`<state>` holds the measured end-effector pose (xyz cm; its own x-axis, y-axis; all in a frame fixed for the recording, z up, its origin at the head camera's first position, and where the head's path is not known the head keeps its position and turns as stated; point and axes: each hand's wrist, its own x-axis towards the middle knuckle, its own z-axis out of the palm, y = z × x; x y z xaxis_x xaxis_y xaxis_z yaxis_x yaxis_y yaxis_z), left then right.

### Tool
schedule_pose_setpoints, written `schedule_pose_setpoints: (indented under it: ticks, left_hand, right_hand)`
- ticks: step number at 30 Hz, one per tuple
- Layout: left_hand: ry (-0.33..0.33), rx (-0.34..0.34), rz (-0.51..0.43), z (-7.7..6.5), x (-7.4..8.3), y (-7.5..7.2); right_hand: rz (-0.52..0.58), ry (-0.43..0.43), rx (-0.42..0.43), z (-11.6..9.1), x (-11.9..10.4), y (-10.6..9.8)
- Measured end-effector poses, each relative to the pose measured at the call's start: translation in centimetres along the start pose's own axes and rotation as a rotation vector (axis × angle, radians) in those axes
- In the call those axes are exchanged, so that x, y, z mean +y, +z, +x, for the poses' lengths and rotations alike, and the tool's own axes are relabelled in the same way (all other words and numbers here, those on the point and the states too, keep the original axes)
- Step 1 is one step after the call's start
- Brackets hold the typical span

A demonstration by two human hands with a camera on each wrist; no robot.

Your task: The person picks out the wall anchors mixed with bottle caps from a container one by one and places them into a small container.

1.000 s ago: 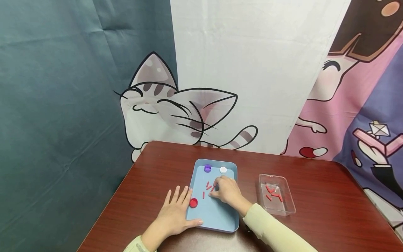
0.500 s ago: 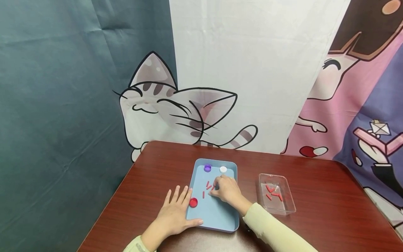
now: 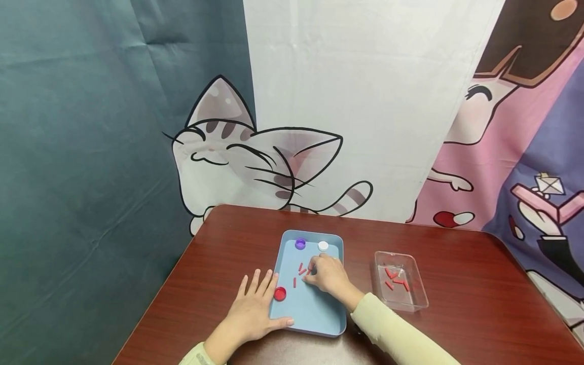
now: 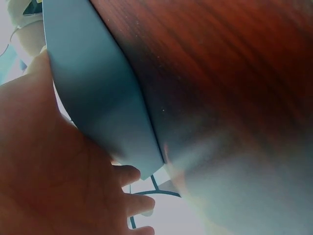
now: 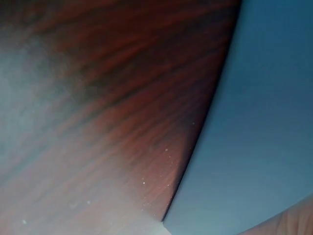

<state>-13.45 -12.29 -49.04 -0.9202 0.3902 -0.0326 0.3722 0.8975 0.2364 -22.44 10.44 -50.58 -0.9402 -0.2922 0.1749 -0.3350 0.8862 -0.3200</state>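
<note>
My left hand [image 3: 252, 314] lies with fingers spread along the left side of the blue tray [image 3: 315, 317], its thumb over the near rim. In the left wrist view, that hand rests against the outer wall of the tray [image 4: 98, 83]. Inside the tray, my right hand [image 3: 332, 276] pinches a short red stick [image 3: 309, 272] between thumb and fingers. Several more red sticks [image 3: 294, 283] lie just left of it. The tray also holds a red cap [image 3: 280, 294], a purple cap [image 3: 300, 244] and a white cap [image 3: 323, 246]. Only the tray wall [image 5: 254, 122] and tabletop show clearly in the right wrist view.
A clear plastic box [image 3: 417, 299] with several red sticks [image 3: 398, 281] stands right of the tray, past the right forearm. Both sit on a reddish-brown wooden table [image 3: 237, 243]. A printed cloth [image 3: 365, 101] hangs behind the table.
The right hand's thumb has edged slightly in towards the fingers around the red stick. The left hand, tray and box stay in place.
</note>
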Motion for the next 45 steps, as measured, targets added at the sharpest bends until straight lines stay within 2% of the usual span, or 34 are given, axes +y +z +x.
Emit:
schedule_pose_setpoints:
  ticks: [7,11,22,29,33,45]
  left_hand:
    - [0.001,0.003,0.008,-0.1,0.0,0.4]
    - [0.002,0.007,0.013,0.0,0.0,0.3]
    - [-0.012,-0.007,-0.002,0.0,-0.1,0.2]
    - [-0.01,-0.001,-0.006,0.0,-0.1,0.1]
    - [-0.011,-0.004,-0.006,0.0,-0.2,0.2]
    - [-0.012,-0.011,-0.003,0.1,-0.3,0.3]
  right_hand:
    - [0.028,-0.005,-0.014,-0.3,0.2,0.0]
    - [0.084,-0.018,-0.022,-0.3,0.3,-0.3]
    - [0.246,-0.029,0.009,-1.4,0.2,-2.6]
    - [0.346,0.078,0.056,-2.7,1.6,-4.7]
    - [0.377,0.099,0.081,-3.4,3.0,-5.8]
    - [0.377,0.188,0.121,-5.5,6.1,-8.2]
